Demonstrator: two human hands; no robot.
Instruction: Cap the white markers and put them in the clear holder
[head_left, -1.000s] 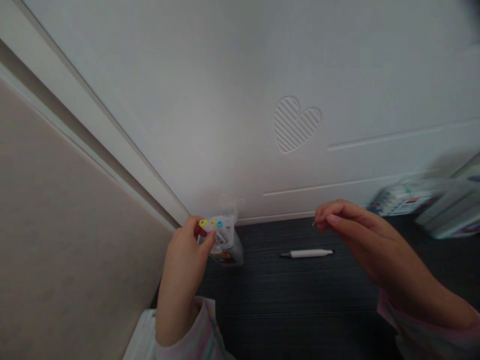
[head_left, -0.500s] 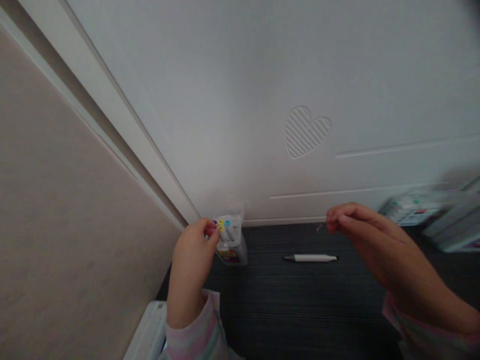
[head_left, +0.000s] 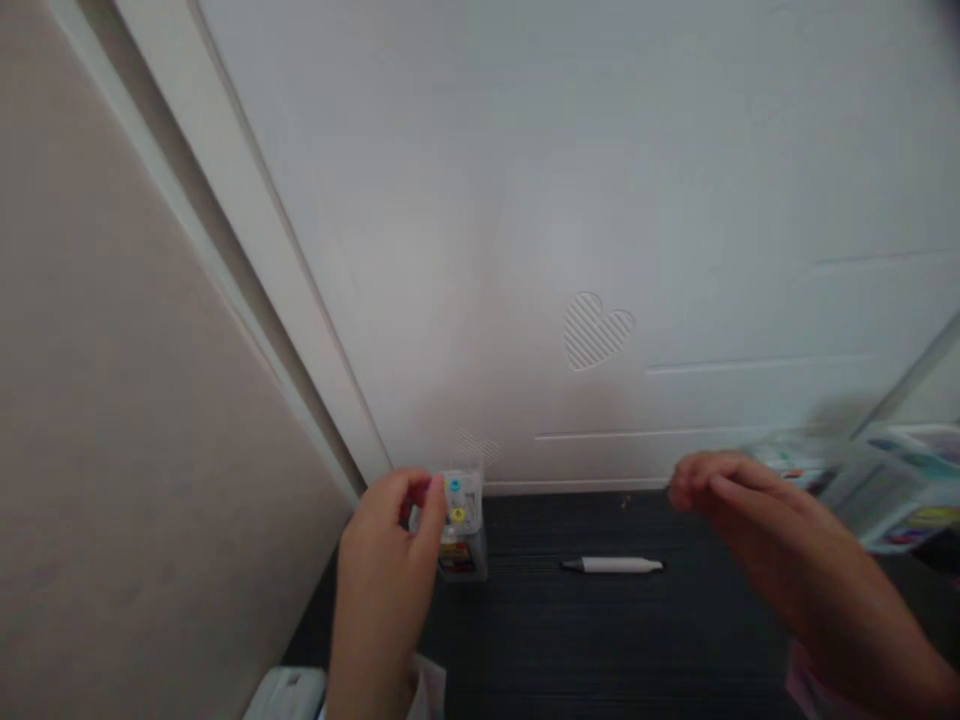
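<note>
My left hand (head_left: pixel 390 545) is at the left side of a clear plastic box (head_left: pixel 466 560), with thumb and fingers curled together by its top. Several markers stand in the box, their round ends showing a blue and a yellow dot (head_left: pixel 458 515). Whatever the left fingertips hold, if anything, is hidden. On the dark table lies a white marker (head_left: pixel 619 565) with a dark end to the left. Off to its right, my right hand (head_left: pixel 750 510) hovers with its fingers pressed together; I cannot make out anything in them. A tiny orange-brown speck (head_left: pixel 625 502) shows left of those fingertips.
A white panel (head_left: pixel 465 250) with embossed hearts rises behind the dark table (head_left: pixel 540 640). To the left is a beige wall (head_left: pixel 150 400). Clear boxes (head_left: pixel 892 490) stand beyond my right hand. A white object (head_left: pixel 289 692) is at the lower left.
The view has tilted up, so the table, box and loose marker appear lower. My left hand's fingers now cover more of the box's top left. My right hand stays raised, fingers still together.
</note>
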